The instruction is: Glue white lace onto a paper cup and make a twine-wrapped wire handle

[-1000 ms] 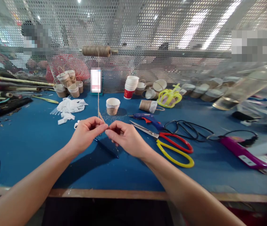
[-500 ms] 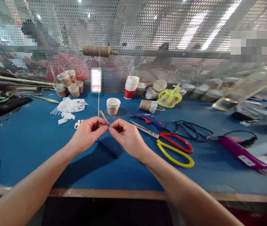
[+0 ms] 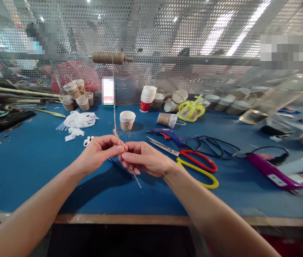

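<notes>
Jute twine runs down from a spool mounted at the mesh screen to my fingers. My left hand pinches the twine from the left. Close against it, my right hand is closed on the same twine, whose frayed end hangs below the fingers towards the lower right. The exact grip point is partly hidden by my fingers. Just beyond my hands stands an upright paper cup with brown wrapping on its lower part and a white band above.
Scissors with red and yellow handles and a blue glue gun lie right of my hands. White lace lies left. Stacked cups, wrapped cups, a phone and a yellow basket-like piece stand behind.
My right hand has turned and shifted slightly down, and the twine's loose end now points down past its fingers instead of up. The hanging twine slants slightly.
</notes>
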{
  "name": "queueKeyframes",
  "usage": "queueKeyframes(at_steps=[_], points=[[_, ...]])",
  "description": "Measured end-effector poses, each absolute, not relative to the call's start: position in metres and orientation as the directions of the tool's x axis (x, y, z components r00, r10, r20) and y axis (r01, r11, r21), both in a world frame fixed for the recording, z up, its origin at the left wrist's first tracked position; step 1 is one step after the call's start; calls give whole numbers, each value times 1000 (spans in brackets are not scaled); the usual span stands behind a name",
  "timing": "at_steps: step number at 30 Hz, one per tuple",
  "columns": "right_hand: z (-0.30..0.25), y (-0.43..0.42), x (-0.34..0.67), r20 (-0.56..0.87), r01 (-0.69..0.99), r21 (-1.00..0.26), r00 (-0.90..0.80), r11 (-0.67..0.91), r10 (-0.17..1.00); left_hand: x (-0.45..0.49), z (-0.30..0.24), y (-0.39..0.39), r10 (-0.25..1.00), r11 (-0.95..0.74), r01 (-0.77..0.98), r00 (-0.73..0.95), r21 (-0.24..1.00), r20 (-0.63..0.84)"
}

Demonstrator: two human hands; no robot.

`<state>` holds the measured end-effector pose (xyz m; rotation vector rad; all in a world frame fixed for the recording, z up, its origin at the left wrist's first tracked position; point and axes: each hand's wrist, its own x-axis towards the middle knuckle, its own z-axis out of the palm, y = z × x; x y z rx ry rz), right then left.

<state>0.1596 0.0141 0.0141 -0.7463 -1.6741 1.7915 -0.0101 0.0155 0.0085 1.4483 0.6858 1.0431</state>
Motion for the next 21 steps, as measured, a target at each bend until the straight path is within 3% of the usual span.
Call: queueKeyframes(at_steps=[2, 5, 11, 14, 18, 21], points=[[13, 13, 158, 13, -33, -999, -622, -10, 783, -10, 9, 15, 896, -183, -137, 384, 974, 223], [9, 13, 153, 76, 95, -986, -477, 137, 876, -7, 7, 16, 938, -202, -21, 285, 979, 199], [1, 13, 148, 173, 309, -910, -322, 276, 931, -4, 5, 17, 965, -215, 120, 178, 969, 192], [6, 13, 152, 103, 216, -953, -426, 211, 899, -7, 7, 18, 944, -225, 65, 260, 972, 202], [13, 14, 158, -8, 22, -1000, -632, 7, 775, -11, 9, 18, 884, -178, -101, 420, 979, 204], [14, 14, 157, 31, 10, -999, -575, 44, 818, -12, 7, 20, 901, -151, -124, 392, 981, 188]])
